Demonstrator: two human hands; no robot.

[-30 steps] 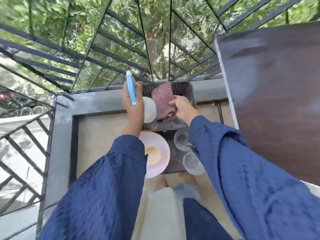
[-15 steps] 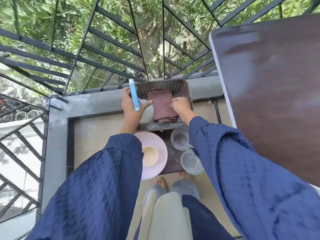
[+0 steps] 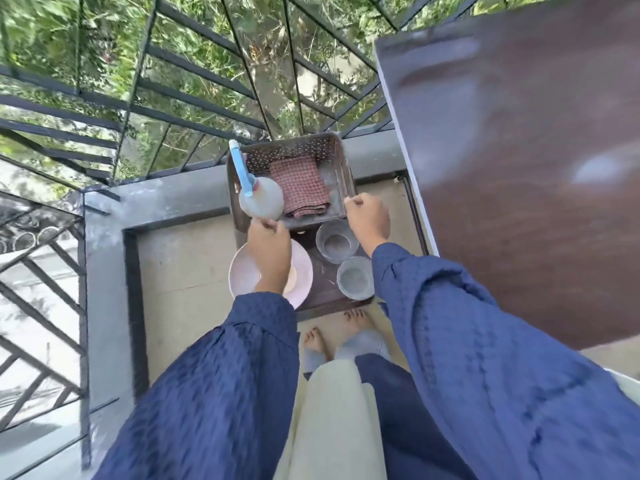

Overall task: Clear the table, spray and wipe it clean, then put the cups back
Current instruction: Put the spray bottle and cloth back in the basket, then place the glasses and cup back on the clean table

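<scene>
Both hands have left the spray bottle (image 3: 261,199) and the checked cloth (image 3: 299,185), which now lie in the perforated basket (image 3: 291,150).

The left hand (image 3: 268,244) is at the basket's near left corner and the right hand (image 3: 367,220) at its near right corner. The fingers of both are curled, and I cannot tell whether they grip the rim. The far glass cup (image 3: 336,240) and the near glass cup (image 3: 356,278) stand along the right edge of the low dark stool (image 3: 322,292), beside the pink plate (image 3: 242,271). They are probably light, smooth and breakable, so take each around its wall.
</scene>
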